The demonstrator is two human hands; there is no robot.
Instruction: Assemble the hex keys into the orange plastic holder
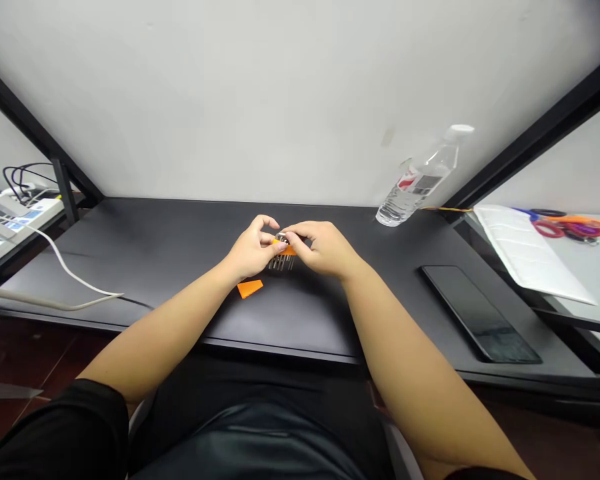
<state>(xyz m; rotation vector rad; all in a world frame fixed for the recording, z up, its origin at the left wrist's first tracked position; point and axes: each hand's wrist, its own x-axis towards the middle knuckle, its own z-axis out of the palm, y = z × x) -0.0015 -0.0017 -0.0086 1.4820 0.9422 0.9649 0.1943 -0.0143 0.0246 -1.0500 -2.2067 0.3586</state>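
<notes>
My left hand (253, 251) and my right hand (323, 248) meet over the middle of the black desk (170, 247). Together they pinch a small orange holder with a row of thin metal pieces (283, 257) hanging from it; what the pieces are is too small to tell. The fingertips of both hands touch it from either side. A loose orange piece (250, 288) lies flat on the desk just below my left hand.
A clear plastic water bottle (420, 177) leans against the wall at the back right. A black phone (480, 315) lies on the desk's right side. White paper (525, 253) and scissors (565, 225) sit on the neighbouring table. Power strips (10, 223) and cables are at left.
</notes>
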